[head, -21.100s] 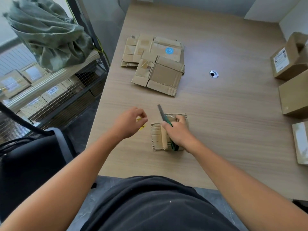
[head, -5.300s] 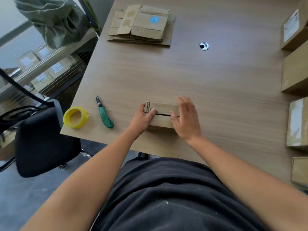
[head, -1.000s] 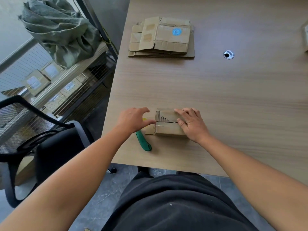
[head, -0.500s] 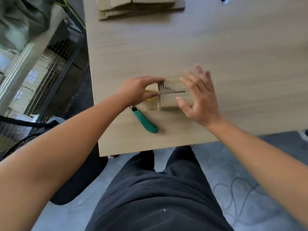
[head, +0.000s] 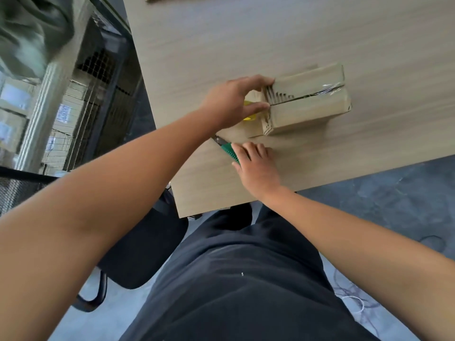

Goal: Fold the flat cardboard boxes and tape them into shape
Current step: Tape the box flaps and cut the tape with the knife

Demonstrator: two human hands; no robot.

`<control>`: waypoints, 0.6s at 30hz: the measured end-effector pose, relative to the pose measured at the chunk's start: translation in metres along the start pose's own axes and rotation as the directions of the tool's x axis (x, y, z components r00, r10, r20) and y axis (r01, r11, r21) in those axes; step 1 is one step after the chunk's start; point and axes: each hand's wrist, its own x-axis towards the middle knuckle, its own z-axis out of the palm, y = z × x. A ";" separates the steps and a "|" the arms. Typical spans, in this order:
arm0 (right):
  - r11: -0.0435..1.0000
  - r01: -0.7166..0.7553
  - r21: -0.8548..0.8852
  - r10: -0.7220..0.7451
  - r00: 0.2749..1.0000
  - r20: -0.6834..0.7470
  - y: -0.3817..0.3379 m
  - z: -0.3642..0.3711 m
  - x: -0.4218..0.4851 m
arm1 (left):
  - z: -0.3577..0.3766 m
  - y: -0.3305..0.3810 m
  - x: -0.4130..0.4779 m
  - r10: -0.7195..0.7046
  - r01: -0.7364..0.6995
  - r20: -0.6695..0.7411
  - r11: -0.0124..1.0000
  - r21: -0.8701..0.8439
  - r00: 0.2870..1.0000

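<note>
The table (head: 283, 33) fills the upper right of the frame. At upper left we see a wire rack (head: 98, 77) w/ a green bag (head: 29, 33) above it, and a black chair (head: 138, 252) at lower left.

The box (head: 307, 112), i.e. the task's thing, stands folded on the table at centre right, its 2 top flaps meeting in a seam w/ a narrow gap. A clear tape strip (head: 328, 87) shines over the right part of this seam.

The left hand (head: 231, 102) is at the left end of the box: forefinger and thumb lie straight against it, approx. at the seam. The other fingers are hidden, so we cannot tell if they hold the yellow tape roll (head: 249, 116), which shows just under the palm. The right hand (head: 256, 166) is below the box, fingers curled over the green knife (head: 227, 150); we judge it is gripping the handle to cut the tape.

What can go wrong: the cut will prob. be made close to the left thumb, so a slip of the blade may hurt it or slice the flap. Only 1 hand steadies the box, so a pull on the tape can slide or turn it, and then the strip goes askew or lifts.
</note>
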 end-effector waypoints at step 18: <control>0.891 -0.355 0.284 0.366 0.930 0.014 0.023 -0.140 0.007 | 0.012 0.007 -0.008 -0.102 0.100 -0.077 0.994 -0.033 0.992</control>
